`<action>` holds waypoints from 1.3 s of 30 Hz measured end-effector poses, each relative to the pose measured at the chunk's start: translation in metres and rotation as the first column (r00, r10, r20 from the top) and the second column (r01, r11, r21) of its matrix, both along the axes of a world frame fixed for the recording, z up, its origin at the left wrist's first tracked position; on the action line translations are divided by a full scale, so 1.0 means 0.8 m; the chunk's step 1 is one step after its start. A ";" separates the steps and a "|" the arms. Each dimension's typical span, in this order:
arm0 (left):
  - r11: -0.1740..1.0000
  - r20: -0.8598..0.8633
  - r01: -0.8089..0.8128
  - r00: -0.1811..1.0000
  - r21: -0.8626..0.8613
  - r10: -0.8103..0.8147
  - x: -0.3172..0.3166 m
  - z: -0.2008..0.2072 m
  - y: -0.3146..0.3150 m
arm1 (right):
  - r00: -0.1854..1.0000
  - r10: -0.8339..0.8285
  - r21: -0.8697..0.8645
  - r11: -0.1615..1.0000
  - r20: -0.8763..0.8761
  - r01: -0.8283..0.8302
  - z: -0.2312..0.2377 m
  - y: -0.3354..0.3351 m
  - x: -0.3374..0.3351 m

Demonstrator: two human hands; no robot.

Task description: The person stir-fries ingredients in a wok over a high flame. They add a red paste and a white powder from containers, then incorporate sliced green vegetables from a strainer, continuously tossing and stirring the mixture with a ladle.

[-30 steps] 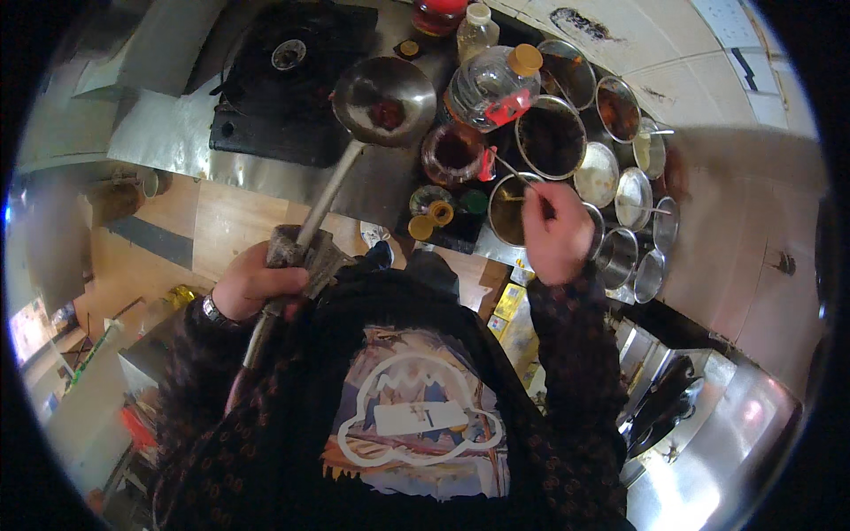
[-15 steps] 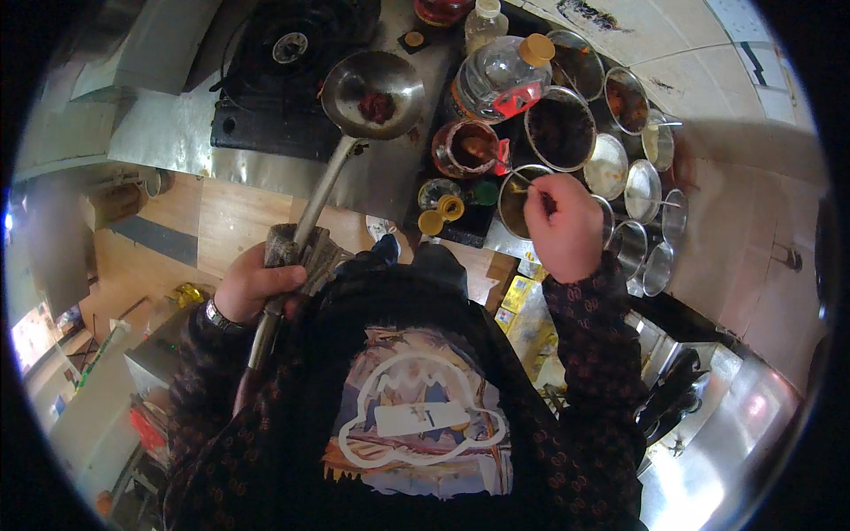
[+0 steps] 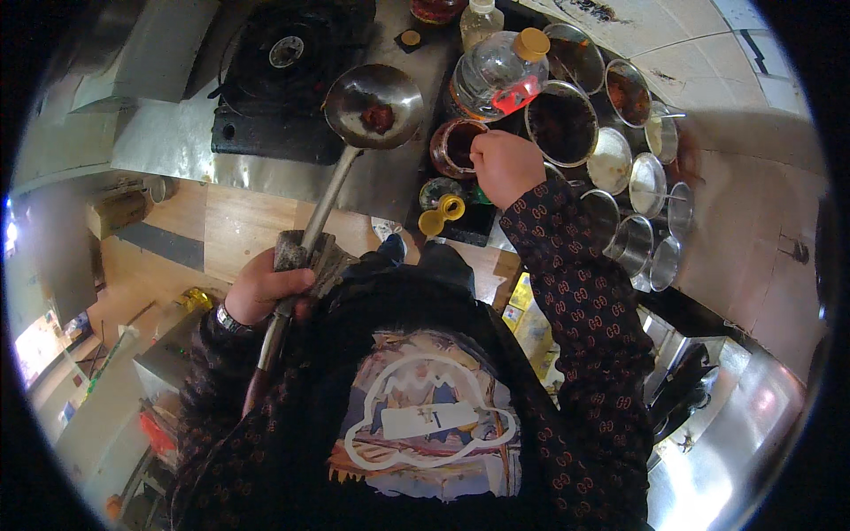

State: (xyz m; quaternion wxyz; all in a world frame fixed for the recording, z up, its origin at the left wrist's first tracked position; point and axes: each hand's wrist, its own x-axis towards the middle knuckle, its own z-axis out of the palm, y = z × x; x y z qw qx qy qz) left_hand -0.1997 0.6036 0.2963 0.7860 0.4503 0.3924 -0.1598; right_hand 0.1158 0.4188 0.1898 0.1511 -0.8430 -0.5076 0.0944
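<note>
Clock reference: positions run from the middle of the view, 12 at the top edge.
Left hand (image 3: pixel 266 285): at 9 o'clock; thumb and fingers closed around the handle of the long ladle (image 3: pixel 373 99), a folded grey cloth (image 3: pixel 326 257) at the grip.
Ladle alignment: bowl at 11 o'clock, open side facing up; handle runs down to 8 o'clock.
Ladle contents: a small lump of dark red paste (image 3: pixel 378 119) in the bowl.
Right hand (image 3: pixel 509 168): at 1 o'clock, at the mouth of the open jar (image 3: pixel 440 150); fingers curled inward, tips hidden; cannot tell whether they hold anything or touch the rim.
Jar: at 12 o'clock, dark red contents.
Bottle, clear plastic (image 3: pixel 482 80): at 1 o'clock from the jar, just beside it, orange-yellow cap.
Yellow-topped bottle (image 3: pixel 441 196): at 6 o'clock from the jar, flip lid open.
Pot, dark contents (image 3: pixel 560 124): at 3 o'clock from the jar.
Seasoning container, white contents (image 3: pixel 608 161): at 3 o'clock from the right hand.
Gas stove, black (image 3: pixel 282 97): at 9 o'clock from the ladle bowl.
</note>
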 end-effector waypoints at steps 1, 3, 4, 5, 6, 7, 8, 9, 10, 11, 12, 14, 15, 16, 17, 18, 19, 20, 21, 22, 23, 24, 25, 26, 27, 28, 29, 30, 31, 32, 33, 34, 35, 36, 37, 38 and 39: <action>1.000 0.007 -0.008 1.000 -0.023 0.008 0.000 -0.001 0.000 | 1.000 0.010 -0.004 1.000 -0.004 -0.010 0.005 -0.002 0.002; 1.000 -0.006 -0.024 1.000 -0.011 0.024 0.000 -0.002 0.001 | 1.000 0.013 -0.044 0.999 0.019 -0.013 0.015 -0.003 0.003; 0.998 0.007 -0.039 0.999 -0.047 0.039 0.000 -0.002 0.001 | 0.999 0.007 -0.080 0.997 0.047 -0.003 0.019 -0.001 0.003; 0.999 -0.014 -0.033 0.999 -0.010 0.033 0.000 -0.002 0.002 | 0.995 -0.010 -0.060 0.998 0.102 0.016 0.021 0.001 0.002; 0.999 -0.018 -0.031 0.999 -0.007 0.031 0.001 -0.002 0.002 | 0.996 -0.007 -0.146 0.989 0.088 0.020 0.021 0.004 0.001; 0.999 -0.017 -0.046 0.999 -0.028 0.045 0.001 -0.003 0.003 | 0.995 -0.016 -0.177 0.984 0.100 0.034 0.019 0.008 -0.002; 1.000 -0.022 -0.025 0.999 -0.003 0.025 0.001 -0.003 0.003 | 0.993 -0.025 -0.206 0.977 0.114 0.048 0.016 0.012 -0.004; 1.000 -0.021 -0.024 0.999 0.002 0.025 0.001 -0.004 0.003 | 0.995 -0.070 -0.185 0.979 0.075 0.083 0.011 0.016 -0.007; 0.999 -0.021 -0.041 0.999 -0.020 0.041 0.001 -0.004 0.004 | 0.993 -0.113 -0.164 0.980 0.036 0.117 0.006 0.018 -0.010; 1.000 -0.018 -0.022 1.000 0.011 0.022 0.000 -0.005 0.004 | 0.987 -0.158 -0.160 0.975 -0.010 0.155 0.002 0.020 -0.011; 1.000 -0.016 -0.015 1.000 0.012 0.015 0.000 -0.005 0.004 | 0.978 -0.205 -0.127 0.972 -0.036 0.199 -0.002 0.021 -0.012; 1.000 -0.014 0.000 1.000 0.014 0.000 0.000 -0.006 0.005 | 0.948 -0.304 -0.091 0.951 -0.090 0.296 -0.005 0.018 -0.009; 1.000 -0.019 0.008 1.000 0.013 -0.008 0.000 -0.006 0.006 | 0.935 -0.326 -0.063 0.945 -0.138 0.320 -0.004 0.015 -0.008; 1.000 -0.023 0.016 1.000 0.013 -0.016 0.000 -0.006 0.007 | 0.919 -0.347 -0.036 0.937 -0.186 0.347 -0.002 0.011 -0.005; 1.000 -0.014 0.024 1.000 0.015 -0.024 0.000 -0.005 0.007 | 0.906 -0.349 0.005 0.933 -0.241 0.361 0.002 0.006 -0.004; 0.999 -0.005 0.033 0.999 0.017 -0.033 0.000 -0.005 0.008 | 0.875 -0.391 -0.007 0.914 -0.286 0.406 0.006 0.002 -0.002; 0.999 0.008 0.032 0.999 0.015 -0.032 0.001 -0.004 0.008 | 0.846 -0.414 -0.005 0.899 -0.337 0.438 0.010 -0.002 -0.002; 1.000 -0.022 0.019 1.000 0.025 -0.018 0.002 -0.003 0.008 | 0.797 -0.488 -0.027 0.858 -0.356 0.513 0.013 -0.005 -0.003; 0.999 -0.048 -0.007 0.999 0.034 0.009 0.002 -0.003 0.008 | 0.845 -0.441 0.038 0.880 -0.303 0.473 0.014 -0.006 -0.007; 0.999 -0.078 -0.029 0.996 0.022 0.030 0.003 -0.002 0.008 | 0.867 -0.448 0.077 0.878 -0.218 0.473 0.014 -0.006 -0.011; 0.999 -0.067 -0.033 0.997 0.040 0.035 0.003 -0.002 0.008 | 0.881 -0.448 0.091 0.882 -0.151 0.463 0.011 -0.004 -0.015; 0.999 -0.058 -0.031 0.998 0.038 0.033 0.004 -0.001 0.007 | 0.900 -0.425 0.078 0.898 -0.095 0.433 0.007 -0.002 -0.020; 0.998 -0.057 -0.047 0.997 0.046 0.050 0.004 -0.001 0.007 | 0.919 -0.390 0.042 0.919 -0.059 0.393 0.001 0.001 -0.025; 0.998 -0.058 -0.034 0.998 0.048 0.036 0.004 0.000 0.007 | 0.947 -0.318 0.032 0.947 -0.047 0.320 -0.005 0.005 -0.029; 0.998 -0.066 -0.038 0.997 0.058 0.042 0.004 0.001 0.007 | 0.945 -0.325 0.085 0.941 -0.027 0.326 -0.012 0.008 -0.031; 0.998 -0.067 -0.036 0.997 0.054 0.040 0.004 0.001 0.007 | 0.944 -0.327 0.088 0.940 -0.041 0.329 -0.017 0.010 -0.032; 0.998 -0.067 -0.019 0.997 0.058 0.023 0.004 0.002 0.008 | 0.942 -0.331 0.089 0.938 -0.057 0.335 -0.021 0.011 -0.032; 0.999 -0.054 0.008 0.999 0.048 -0.006 0.005 0.002 0.009 | 0.929 -0.369 0.082 0.925 -0.040 0.371 -0.024 0.010 -0.029; 1.000 -0.017 0.016 1.000 0.025 -0.016 0.005 0.002 0.010 | 0.922 -0.371 0.098 0.919 -0.111 0.382 -0.023 0.009 -0.026; 0.999 -0.031 0.036 0.999 0.038 -0.035 0.006 0.002 0.010 | 0.904 -0.400 0.103 0.903 -0.153 0.417 -0.021 0.005 -0.022; 0.999 -0.024 0.036 0.999 0.036 -0.035 0.006 0.002 0.010 | 0.893 -0.401 0.116 0.896 -0.205 0.429 -0.016 -0.001 -0.018; 0.999 -0.021 0.038 0.999 0.024 -0.037 0.007 0.002 0.010 | 0.865 -0.428 0.084 0.883 -0.263 0.462 -0.010 -0.006 -0.013; 0.998 -0.018 0.039 0.999 0.042 -0.039 0.008 0.002 0.009 | 0.841 -0.429 0.063 0.879 -0.329 0.473 -0.002 -0.015 -0.010; 0.998 -0.017 0.042 0.999 0.051 -0.041 0.009 0.003 0.008 | 0.824 -0.405 0.085 0.877 -0.397 0.473 0.005 -0.022 -0.006; 0.998 -0.019 0.039 0.999 0.058 -0.038 0.010 0.003 0.007 | 0.781 -0.449 0.086 0.842 -0.435 0.532 0.013 -0.032 -0.005; 0.997 -0.018 0.042 0.999 0.072 -0.041 0.011 0.005 0.006 | 0.705 -0.494 0.037 0.806 -0.509 0.591 0.018 -0.041 -0.003; 0.996 -0.021 0.040 0.999 0.082 -0.038 0.012 0.006 0.005 | 0.642 -0.493 0.026 0.782 -0.587 0.623 0.022 -0.051 -0.003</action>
